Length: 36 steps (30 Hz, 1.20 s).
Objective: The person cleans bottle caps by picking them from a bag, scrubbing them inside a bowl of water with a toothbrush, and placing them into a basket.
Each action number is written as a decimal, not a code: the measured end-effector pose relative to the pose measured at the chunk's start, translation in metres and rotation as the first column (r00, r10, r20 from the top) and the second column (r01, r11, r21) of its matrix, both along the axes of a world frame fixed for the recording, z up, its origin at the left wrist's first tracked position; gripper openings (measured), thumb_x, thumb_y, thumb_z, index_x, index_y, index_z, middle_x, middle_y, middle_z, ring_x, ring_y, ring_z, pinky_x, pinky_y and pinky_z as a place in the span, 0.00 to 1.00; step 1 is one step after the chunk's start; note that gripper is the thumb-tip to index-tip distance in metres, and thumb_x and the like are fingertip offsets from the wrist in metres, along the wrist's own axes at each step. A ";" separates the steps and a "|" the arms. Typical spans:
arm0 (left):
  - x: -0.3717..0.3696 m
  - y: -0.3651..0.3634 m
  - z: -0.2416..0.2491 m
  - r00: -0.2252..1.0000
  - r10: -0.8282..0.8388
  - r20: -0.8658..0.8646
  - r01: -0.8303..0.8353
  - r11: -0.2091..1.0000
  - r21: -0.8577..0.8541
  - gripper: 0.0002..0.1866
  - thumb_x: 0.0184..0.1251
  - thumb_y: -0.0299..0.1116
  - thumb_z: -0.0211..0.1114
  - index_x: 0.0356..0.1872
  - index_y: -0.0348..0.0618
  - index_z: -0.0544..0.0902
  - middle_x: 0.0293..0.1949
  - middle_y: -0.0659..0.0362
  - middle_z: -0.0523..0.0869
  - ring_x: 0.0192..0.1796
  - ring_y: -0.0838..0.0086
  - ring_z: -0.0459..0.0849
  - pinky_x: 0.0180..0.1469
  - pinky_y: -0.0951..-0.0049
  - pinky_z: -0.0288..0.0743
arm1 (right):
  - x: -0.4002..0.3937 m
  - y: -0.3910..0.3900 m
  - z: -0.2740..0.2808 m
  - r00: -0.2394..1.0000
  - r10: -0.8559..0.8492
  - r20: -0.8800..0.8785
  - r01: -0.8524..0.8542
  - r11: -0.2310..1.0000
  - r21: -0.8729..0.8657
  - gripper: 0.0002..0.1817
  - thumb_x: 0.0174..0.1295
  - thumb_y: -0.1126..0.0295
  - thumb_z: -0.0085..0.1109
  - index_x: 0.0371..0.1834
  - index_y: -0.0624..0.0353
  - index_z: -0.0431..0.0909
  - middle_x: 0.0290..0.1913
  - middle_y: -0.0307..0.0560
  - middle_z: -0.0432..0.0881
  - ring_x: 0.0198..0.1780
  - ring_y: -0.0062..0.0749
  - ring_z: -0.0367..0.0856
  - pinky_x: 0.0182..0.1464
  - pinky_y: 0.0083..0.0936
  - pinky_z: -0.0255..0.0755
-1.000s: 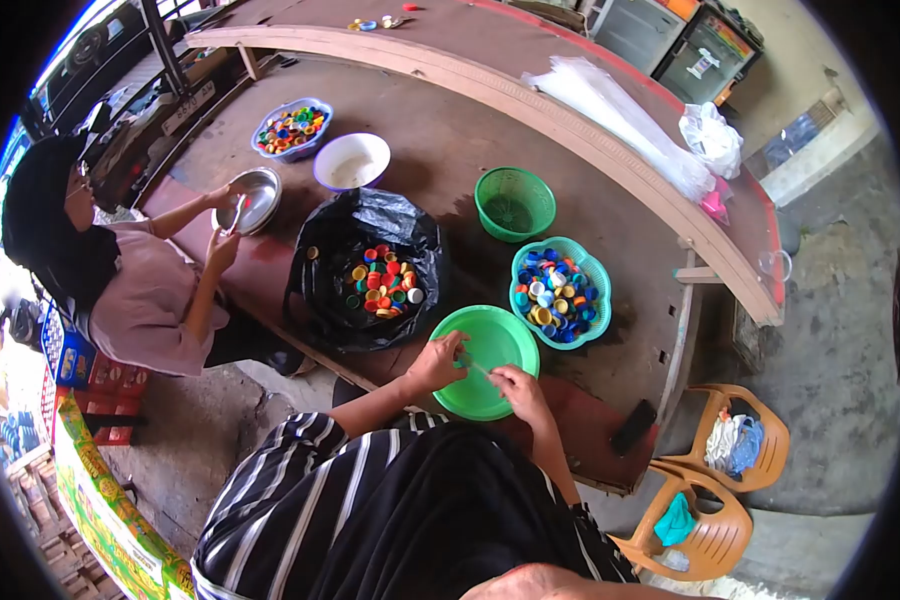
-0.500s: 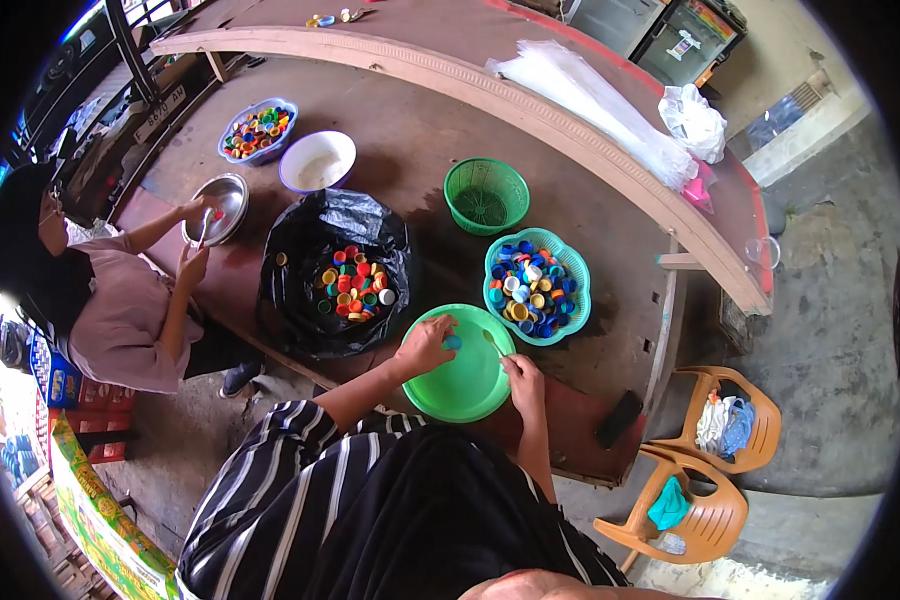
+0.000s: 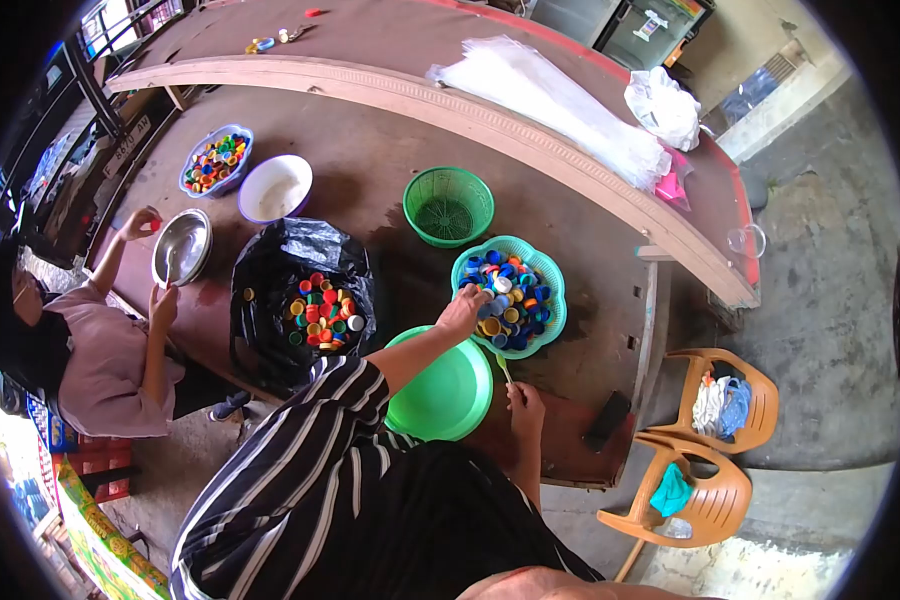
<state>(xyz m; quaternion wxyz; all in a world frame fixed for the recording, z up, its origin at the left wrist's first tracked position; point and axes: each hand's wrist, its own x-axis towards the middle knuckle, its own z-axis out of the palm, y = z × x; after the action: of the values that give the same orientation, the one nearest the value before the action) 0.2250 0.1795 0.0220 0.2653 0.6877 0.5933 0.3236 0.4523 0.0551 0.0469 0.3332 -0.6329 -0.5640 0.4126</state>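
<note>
My left hand (image 3: 461,314) reaches over the near-left rim of a teal scalloped basket (image 3: 558,318). Its fingers are curled down among the bottle caps (image 3: 516,318), mostly blue with some white, yellow and orange. Whether a cap is pinched between the fingertips cannot be made out. My right hand (image 3: 526,408) is closed round the thin handle of a small brush-like tool (image 3: 504,369), its pale green end pointing up by the basket's lower edge. Left of this hand sits a bright green basin (image 3: 440,395), partly covered by my left forearm and striped sleeve.
A black plastic bag (image 3: 255,330) holds red, yellow and green caps. Behind stand a green mesh basket (image 3: 449,190), a white bowl (image 3: 276,188) and another basket of caps (image 3: 216,160). At left, a co-worker (image 3: 110,360) works over a metal bowl (image 3: 182,248). A phone (image 3: 607,420) lies nearby.
My left hand has gone from above the green basin, where it held a blue-green cap, to the caps in the teal basket. The co-worker's hand with a red cap has moved away from the metal bowl.
</note>
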 end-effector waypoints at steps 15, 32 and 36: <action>-0.073 -0.107 0.015 0.989 0.122 0.088 -0.139 0.964 0.226 0.19 0.48 0.21 0.63 0.45 0.38 0.78 0.48 0.48 0.76 0.55 0.54 0.75 0.59 0.59 0.71 | -0.029 0.041 0.007 0.986 0.166 0.030 -0.168 0.981 0.092 0.12 0.67 0.65 0.57 0.43 0.64 0.80 0.36 0.46 0.80 0.28 0.29 0.78 0.33 0.26 0.72; -0.124 -0.250 0.020 0.873 0.466 0.147 -0.486 0.856 0.177 0.10 0.55 0.22 0.64 0.40 0.39 0.82 0.44 0.52 0.79 0.49 0.55 0.77 0.54 0.60 0.73 | -0.188 0.166 0.102 0.892 0.339 0.299 -0.423 0.858 0.290 0.12 0.68 0.64 0.50 0.48 0.57 0.78 0.40 0.57 0.82 0.47 0.54 0.80 0.47 0.42 0.73; -0.145 -0.274 0.009 0.808 0.580 0.103 -0.589 0.785 0.194 0.14 0.51 0.19 0.64 0.40 0.41 0.82 0.45 0.51 0.79 0.48 0.54 0.79 0.50 0.60 0.75 | -0.165 0.035 0.036 0.708 0.706 0.023 -0.706 0.705 0.059 0.10 0.65 0.66 0.57 0.46 0.57 0.80 0.35 0.51 0.80 0.40 0.46 0.81 0.44 0.37 0.73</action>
<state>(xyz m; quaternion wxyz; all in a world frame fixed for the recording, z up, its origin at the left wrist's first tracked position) 0.0798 -0.0940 0.0310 0.0870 0.4887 0.7330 0.4651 0.2877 0.0903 0.0829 0.1705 -0.3579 -0.7759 0.4908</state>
